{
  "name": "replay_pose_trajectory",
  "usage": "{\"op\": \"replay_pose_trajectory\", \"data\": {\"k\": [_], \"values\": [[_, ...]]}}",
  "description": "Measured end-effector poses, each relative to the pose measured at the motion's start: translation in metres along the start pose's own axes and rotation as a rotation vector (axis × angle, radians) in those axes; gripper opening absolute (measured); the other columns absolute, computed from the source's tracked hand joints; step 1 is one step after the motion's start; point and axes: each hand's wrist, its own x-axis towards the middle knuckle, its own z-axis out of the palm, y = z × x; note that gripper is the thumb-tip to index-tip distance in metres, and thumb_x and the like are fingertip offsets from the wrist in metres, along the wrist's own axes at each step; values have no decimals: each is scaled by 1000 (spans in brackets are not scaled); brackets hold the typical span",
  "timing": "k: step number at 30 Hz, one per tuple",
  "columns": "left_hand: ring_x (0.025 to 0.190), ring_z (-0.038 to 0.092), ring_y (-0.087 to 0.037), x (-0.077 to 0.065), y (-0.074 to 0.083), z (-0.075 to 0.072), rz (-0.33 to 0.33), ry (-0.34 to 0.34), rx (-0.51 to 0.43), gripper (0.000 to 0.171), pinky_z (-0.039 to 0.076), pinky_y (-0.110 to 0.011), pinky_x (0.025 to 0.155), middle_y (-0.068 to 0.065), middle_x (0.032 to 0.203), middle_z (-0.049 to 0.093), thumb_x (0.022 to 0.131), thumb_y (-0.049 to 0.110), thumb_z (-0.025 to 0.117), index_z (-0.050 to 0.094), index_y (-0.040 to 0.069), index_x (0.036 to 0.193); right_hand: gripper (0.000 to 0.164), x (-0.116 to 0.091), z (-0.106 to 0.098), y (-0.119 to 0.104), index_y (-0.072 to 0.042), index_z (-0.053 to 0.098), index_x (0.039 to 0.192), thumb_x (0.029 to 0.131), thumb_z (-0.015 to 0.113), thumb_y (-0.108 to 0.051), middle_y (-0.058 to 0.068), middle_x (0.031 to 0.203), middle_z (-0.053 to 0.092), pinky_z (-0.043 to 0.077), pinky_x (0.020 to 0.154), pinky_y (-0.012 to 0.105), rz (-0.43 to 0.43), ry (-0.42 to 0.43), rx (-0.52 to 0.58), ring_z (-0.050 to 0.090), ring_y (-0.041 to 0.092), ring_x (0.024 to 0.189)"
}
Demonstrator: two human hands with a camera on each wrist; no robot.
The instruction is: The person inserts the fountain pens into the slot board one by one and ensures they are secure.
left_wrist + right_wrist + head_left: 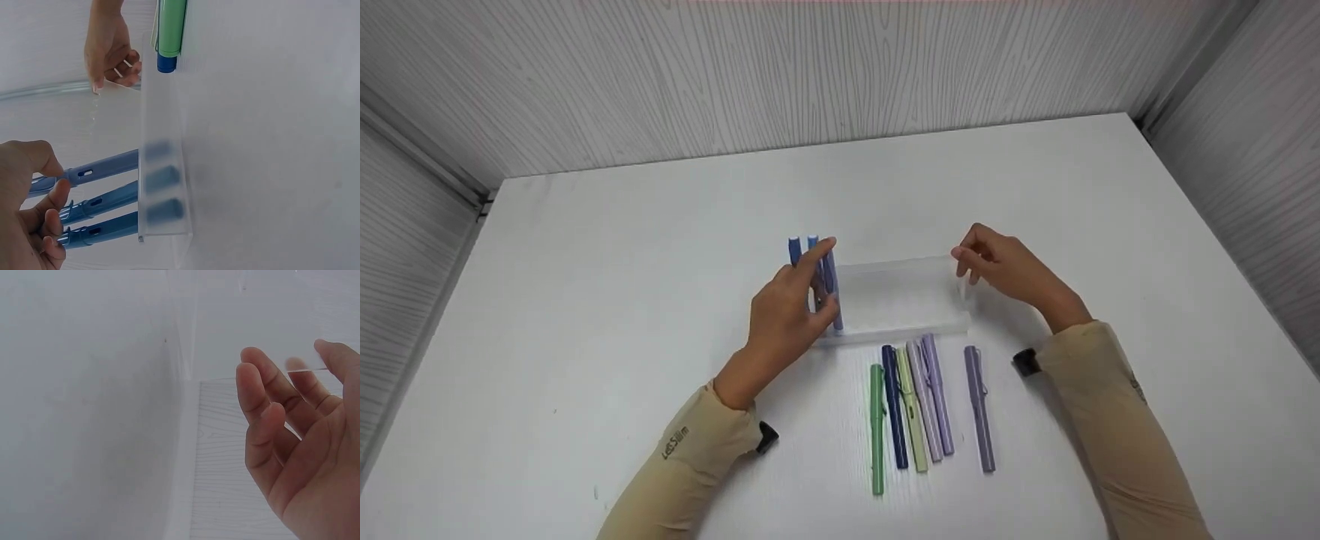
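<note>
A clear plastic pen stand (pixel 900 300) sits at mid-table, with three bluish pens upright at its left end. My left hand (pixel 784 307) pinches the periwinkle pen (pixel 107 167) between thumb and index finger; its lower end is behind the stand's frosted front lip. Beside it lean two blue pens, one (pixel 107 201) in the middle and one (pixel 107 228) at the outer end, near my other left fingers. At the stand's right end, my right hand (pixel 1009 266) pinches the edge of the clear panel (pixel 225 343), thumb on one side and a finger seen through it.
In front of the stand lie a green pen (pixel 877 431), a navy pen (pixel 895 409), a yellow-green pen (pixel 913 416) and two light purple pens (pixel 926 409). A greyish purple pen (pixel 979 412) lies apart to their right. Wood-grain panels (pixel 810 75) border the white table (pixel 585 300).
</note>
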Motion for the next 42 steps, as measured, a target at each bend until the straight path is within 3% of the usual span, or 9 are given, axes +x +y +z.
{"op": "replay_pose_trajectory", "data": {"k": [24, 29, 35, 42], "values": [[52, 51, -16, 22, 14, -11, -104, -195, 131, 66, 39, -28, 47, -5, 66, 63, 88, 19, 67, 38, 15, 147, 38, 1, -1, 1, -9, 51, 104, 99, 45, -46, 9, 96, 69, 44, 78, 35, -1, -4, -13, 63, 18, 77], [50, 48, -14, 20, 12, -12, -105, -187, 113, 70, 34, -25, 46, -4, 66, 63, 88, 22, 68, 35, 14, 149, 39, 1, 0, 1, -9, 51, 104, 99, 45, -47, 9, 96, 69, 44, 79, 35, -1, -9, -6, 63, 18, 77], [48, 44, -12, 13, 11, -15, -55, -146, 103, 69, 28, -23, 44, -3, 64, 61, 86, 24, 70, 38, 11, 146, 36, 1, 0, 1, -8, 51, 104, 99, 45, -44, 10, 96, 69, 44, 79, 34, 1, -5, 0, 63, 18, 77], [50, 45, -11, 3, 16, -19, -36, -190, 68, 71, 32, -23, 45, -2, 66, 61, 85, 31, 71, 38, 12, 145, 33, 0, 0, 0, -8, 51, 103, 100, 45, -40, 10, 96, 70, 44, 78, 33, -7, 5, -7, 63, 17, 77]]}}
